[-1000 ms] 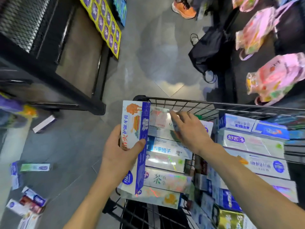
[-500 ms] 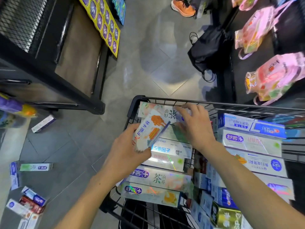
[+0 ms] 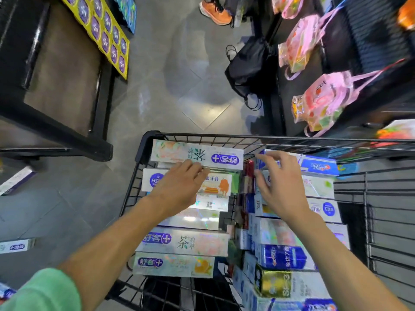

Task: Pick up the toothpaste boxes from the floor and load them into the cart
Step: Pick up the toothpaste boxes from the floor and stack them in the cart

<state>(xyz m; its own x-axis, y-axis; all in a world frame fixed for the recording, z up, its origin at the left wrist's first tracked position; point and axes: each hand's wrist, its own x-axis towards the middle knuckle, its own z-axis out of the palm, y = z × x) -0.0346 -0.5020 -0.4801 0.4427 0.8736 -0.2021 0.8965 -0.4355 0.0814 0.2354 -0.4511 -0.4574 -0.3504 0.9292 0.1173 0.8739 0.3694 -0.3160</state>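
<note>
The black wire cart (image 3: 148, 140) holds two stacks of toothpaste boxes. A white box with an orange picture (image 3: 216, 187) lies flat on the left stack, just below a pale box printed with a purple logo (image 3: 197, 154). My left hand (image 3: 179, 187) rests on the white box with its fingers laid across the top. Over the right stack, near a blue box (image 3: 318, 166), my right hand (image 3: 279, 187) hovers with spread fingers and holds nothing. Some toothpaste boxes still lie on the floor at the left: one white and purple (image 3: 15, 179), another further down (image 3: 15, 245).
A black shelf unit (image 3: 56, 131) stands to the left of the cart. A black bag (image 3: 249, 66) lies on the floor ahead, beside a rack hung with pink bags (image 3: 323, 104). A person's orange shoe (image 3: 215, 12) shows at the top.
My left hand has laid the white and orange box flat on the left stack and now rests on it. My right hand left the far box and moved over the right stack.
</note>
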